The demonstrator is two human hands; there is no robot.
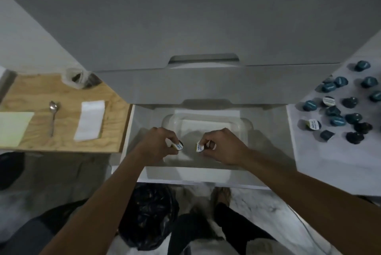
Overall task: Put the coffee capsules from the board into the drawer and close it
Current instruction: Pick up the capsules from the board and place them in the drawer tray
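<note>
A spoon (54,111) lies on the plywood sheet (61,98) beside white paper (90,121).

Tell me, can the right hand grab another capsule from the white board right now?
Probably not yet. The right hand already pinches a capsule over the open drawer. Nothing blocks the way to the capsules on the white board, but it would likely need to drop this one first.

place: home kitchen | evidence: white drawer fronts (185,28); spoon (54,114); coffee capsules (338,108) on counter (329,151)
</note>
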